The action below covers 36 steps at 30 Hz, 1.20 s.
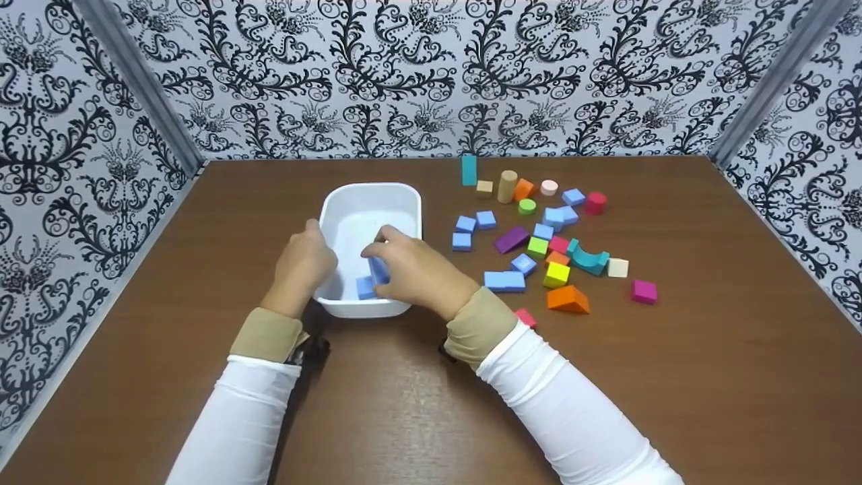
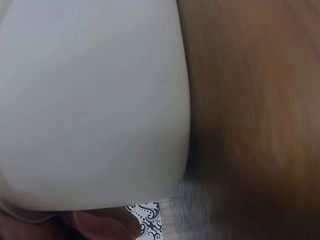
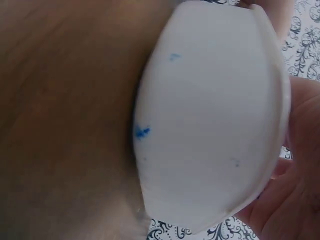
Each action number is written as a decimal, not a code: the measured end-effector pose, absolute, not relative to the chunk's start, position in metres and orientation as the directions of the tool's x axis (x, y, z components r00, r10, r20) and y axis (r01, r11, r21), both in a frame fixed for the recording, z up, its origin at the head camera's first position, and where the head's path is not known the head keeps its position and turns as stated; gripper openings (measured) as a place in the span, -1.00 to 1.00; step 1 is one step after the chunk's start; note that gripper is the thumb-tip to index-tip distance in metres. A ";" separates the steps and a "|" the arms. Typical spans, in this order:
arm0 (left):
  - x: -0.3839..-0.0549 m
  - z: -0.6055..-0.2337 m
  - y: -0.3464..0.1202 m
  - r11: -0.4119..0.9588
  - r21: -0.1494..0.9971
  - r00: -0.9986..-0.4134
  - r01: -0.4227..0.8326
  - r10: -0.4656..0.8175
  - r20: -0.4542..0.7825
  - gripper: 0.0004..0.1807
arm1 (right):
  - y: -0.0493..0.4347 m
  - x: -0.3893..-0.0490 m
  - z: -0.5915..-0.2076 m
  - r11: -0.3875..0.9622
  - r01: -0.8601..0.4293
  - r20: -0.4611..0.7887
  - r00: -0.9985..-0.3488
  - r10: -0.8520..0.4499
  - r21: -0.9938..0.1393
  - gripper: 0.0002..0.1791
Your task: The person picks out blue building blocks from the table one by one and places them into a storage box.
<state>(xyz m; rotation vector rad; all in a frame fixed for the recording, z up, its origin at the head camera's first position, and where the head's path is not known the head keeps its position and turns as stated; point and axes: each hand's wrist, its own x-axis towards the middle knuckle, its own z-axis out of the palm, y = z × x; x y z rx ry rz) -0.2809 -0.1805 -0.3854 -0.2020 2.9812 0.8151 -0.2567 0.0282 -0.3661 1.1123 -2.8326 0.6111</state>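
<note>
On worktop [image 1: 404, 417], gripping white tub [image 1: 363, 309] with left hand [image 1: 303, 263], blue block [image 1: 378, 271] with right hand [image 1: 419, 272], seemingly loading, likely needing release next

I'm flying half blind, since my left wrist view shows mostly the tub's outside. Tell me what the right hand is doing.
Observer: In the head view, the right hand pinches a blue block at the near end of the tub.
Operator: Check whether anything else is in there.
Observer: A second blue block lies in the tub, next to the pinched one.
Operator: Report any marks on the tub that I'm missing.
Observer: The right wrist view shows blue smudges on its outside.
</note>
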 end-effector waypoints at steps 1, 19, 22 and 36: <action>-0.281 -0.386 -0.181 0.853 0.504 -0.991 -0.136 -0.113 -0.077 -0.35 | 0.027 -0.257 -0.367 0.673 -0.659 0.168 -0.745 -0.646 -0.337 -0.46; -0.281 -0.384 -0.179 0.859 0.495 -0.992 -0.126 -0.111 -0.060 -0.35 | 0.011 -0.255 -0.364 0.803 -0.595 0.061 -0.803 -0.593 -0.035 -0.81; -0.281 -0.384 -0.179 0.859 0.496 -0.992 -0.127 -0.111 -0.063 -0.36 | 0.011 -0.256 -0.364 0.798 -0.602 0.062 -0.798 -0.599 -0.025 -0.81; -0.282 -0.387 -0.180 0.852 0.510 -0.993 -0.120 -0.101 -0.065 -0.36 | 0.011 -0.258 -0.368 0.797 -0.604 0.060 -0.796 -0.603 -0.010 -0.80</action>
